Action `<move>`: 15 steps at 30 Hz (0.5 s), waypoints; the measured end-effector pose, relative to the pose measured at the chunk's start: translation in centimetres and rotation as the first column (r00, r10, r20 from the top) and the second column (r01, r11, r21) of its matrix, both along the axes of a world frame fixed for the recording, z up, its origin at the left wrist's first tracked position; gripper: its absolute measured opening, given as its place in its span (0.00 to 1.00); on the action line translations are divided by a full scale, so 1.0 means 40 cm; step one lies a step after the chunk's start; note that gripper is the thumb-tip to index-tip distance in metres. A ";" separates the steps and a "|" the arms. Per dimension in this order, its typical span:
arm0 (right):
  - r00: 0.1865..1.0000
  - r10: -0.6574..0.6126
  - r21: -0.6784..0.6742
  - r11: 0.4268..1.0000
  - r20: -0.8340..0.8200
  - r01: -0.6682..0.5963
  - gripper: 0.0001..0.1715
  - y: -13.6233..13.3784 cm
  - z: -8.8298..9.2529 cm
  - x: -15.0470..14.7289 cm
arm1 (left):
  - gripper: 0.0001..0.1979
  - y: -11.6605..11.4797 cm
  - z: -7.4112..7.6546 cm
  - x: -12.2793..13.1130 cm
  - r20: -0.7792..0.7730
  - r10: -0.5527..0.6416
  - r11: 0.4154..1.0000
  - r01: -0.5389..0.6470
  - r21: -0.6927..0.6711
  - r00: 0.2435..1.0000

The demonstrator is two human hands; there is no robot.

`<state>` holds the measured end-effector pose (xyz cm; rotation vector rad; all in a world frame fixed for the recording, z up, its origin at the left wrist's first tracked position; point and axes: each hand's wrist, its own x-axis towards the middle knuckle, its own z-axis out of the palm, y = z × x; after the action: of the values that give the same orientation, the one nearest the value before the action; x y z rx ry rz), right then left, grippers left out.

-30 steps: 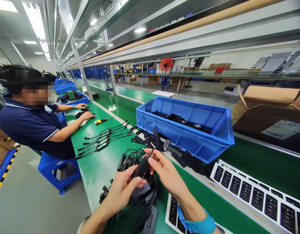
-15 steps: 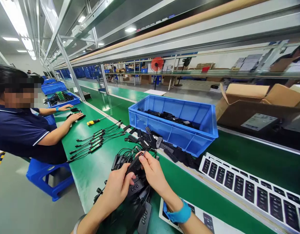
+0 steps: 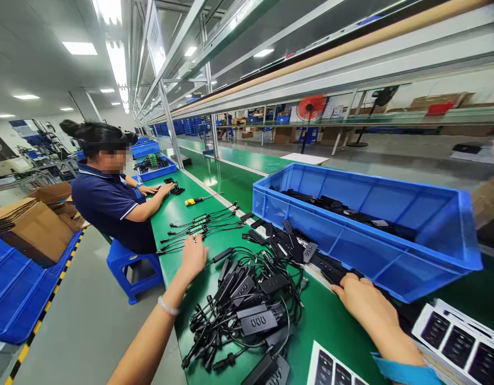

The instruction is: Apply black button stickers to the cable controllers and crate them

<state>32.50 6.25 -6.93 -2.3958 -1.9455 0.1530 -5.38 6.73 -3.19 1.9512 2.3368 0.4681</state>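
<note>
My left hand (image 3: 194,258) reaches over the near end of a row of green circuit boards (image 3: 199,220) with black cables. Its fingers are closed at the nearest board, whose cable runs out on the left. My right hand (image 3: 369,305) is at the black plastic covers (image 3: 329,267) in front of the blue bin, its fingers curled round one cover and partly hidden. Between my hands lies a pile of black cased units with cables (image 3: 259,321), some cases showing three U-shaped marks.
The large blue bin (image 3: 359,235) holds more black parts. Sticker sheets (image 3: 457,342) lie at the right, another sheet (image 3: 331,369) at the front. A yellow-handled screwdriver (image 3: 194,201) lies beyond the boards. A co-worker (image 3: 106,187) sits at the left, hands on black parts.
My hands have moved apart and let go of the black case they both held. The left went to the circuit boards, the right to the covers. The view has turned left.
</note>
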 end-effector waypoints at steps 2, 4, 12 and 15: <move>1.000 0.020 0.036 0.999 -0.001 -0.020 0.16 -0.003 0.004 0.005 | 0.18 0.023 -0.008 -0.039 -0.036 0.163 0.987 -0.163 -0.003 0.986; 0.999 0.035 0.064 0.997 -0.010 -0.034 0.15 -0.007 0.018 0.006 | 0.17 0.030 -0.011 -0.067 -0.043 0.227 0.973 -0.228 -0.023 0.973; 0.878 0.107 0.341 0.938 -0.467 0.067 0.22 -0.038 0.122 -0.045 | 0.10 -0.054 0.033 -0.031 0.221 -0.011 0.999 0.003 0.035 0.975; 0.534 0.291 0.375 0.925 -0.794 0.053 0.27 -0.076 0.176 -0.107 | 0.15 -0.095 0.059 0.034 0.450 -0.156 0.988 0.133 0.082 0.879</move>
<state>28.22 3.20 0.10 -1.4589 -1.4524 0.7409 -4.04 2.95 -0.81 1.7730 1.8889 0.8689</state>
